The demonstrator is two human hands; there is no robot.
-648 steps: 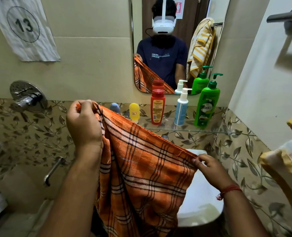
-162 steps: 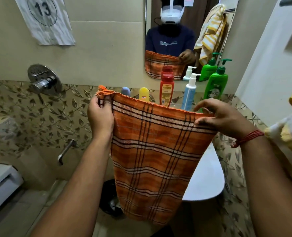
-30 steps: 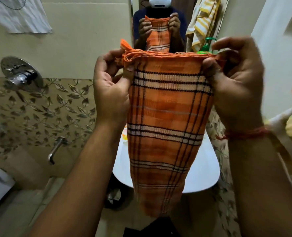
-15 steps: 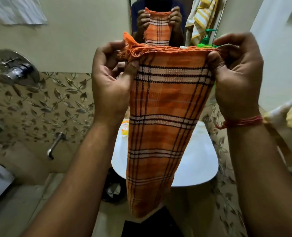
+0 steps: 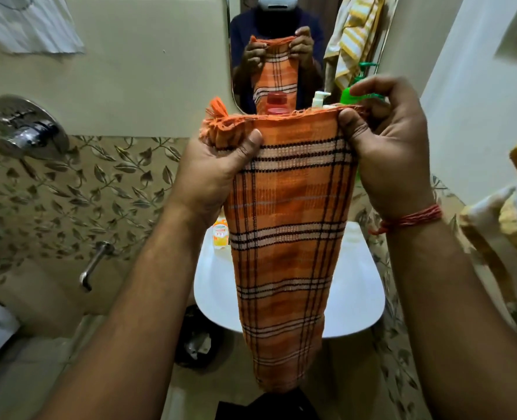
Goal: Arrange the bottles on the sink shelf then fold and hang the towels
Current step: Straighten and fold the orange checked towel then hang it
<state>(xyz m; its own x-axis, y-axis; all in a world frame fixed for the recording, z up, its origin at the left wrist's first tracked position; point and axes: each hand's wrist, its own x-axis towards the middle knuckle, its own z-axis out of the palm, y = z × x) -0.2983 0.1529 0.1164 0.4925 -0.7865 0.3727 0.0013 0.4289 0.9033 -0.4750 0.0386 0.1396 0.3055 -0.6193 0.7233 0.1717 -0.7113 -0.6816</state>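
An orange plaid towel (image 5: 284, 231), folded into a narrow strip, hangs down in front of me over the white sink (image 5: 357, 301). My left hand (image 5: 211, 174) pinches its top left corner and my right hand (image 5: 387, 147) grips its top right corner. Behind the towel's top edge peek a red bottle cap (image 5: 277, 110), a white pump bottle (image 5: 320, 100) and a green pump bottle (image 5: 349, 97) on the shelf; their bodies are hidden. A small yellow bottle (image 5: 221, 234) shows under my left wrist.
A yellow striped towel (image 5: 493, 225) hangs at the right edge. The mirror (image 5: 281, 40) reflects me and another striped towel. A chrome tap handle (image 5: 27, 128) and a spout (image 5: 95, 265) stick out of the left wall. A dark bin (image 5: 196, 341) stands under the sink.
The towel and both hands have dropped lower in view, so the bottle tops now show above its top edge. The grip on both corners is the same.
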